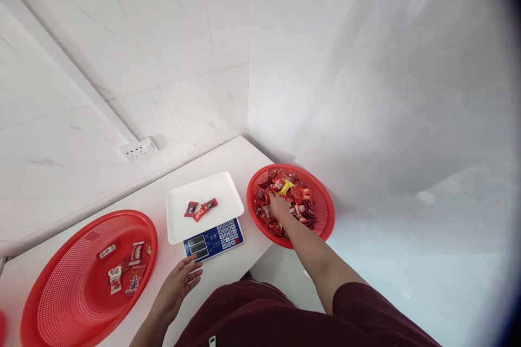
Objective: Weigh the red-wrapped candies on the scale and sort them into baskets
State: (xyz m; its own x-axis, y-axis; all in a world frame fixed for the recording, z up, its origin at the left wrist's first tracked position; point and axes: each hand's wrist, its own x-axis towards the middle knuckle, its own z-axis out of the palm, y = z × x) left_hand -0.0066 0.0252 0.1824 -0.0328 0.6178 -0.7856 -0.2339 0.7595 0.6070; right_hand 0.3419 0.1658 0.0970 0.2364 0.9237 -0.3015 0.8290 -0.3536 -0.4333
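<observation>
My right hand point(278, 206) reaches into a red plastic basket point(325, 211) heaped with small wrapped snacks point(301, 193), mostly red, one of them yellow. Its fingertips are down among the packets, so what they grip, if anything, is hidden. Left of that basket stands a digital scale point(214, 239) with a blue keypad panel and a white tray point(228, 190). A few red snack packets point(201, 209) lie on the tray. Close to the scale's front left corner hovers my left hand point(181, 281), holding nothing, its fingers apart.
A larger red basket point(52, 282) at the left holds several snack packets point(132, 271). All of these stand on a white table point(240, 157) set into a wall corner. A power socket point(138, 148) is on the tiled wall. The edge of another red object point(2, 326) shows at far left.
</observation>
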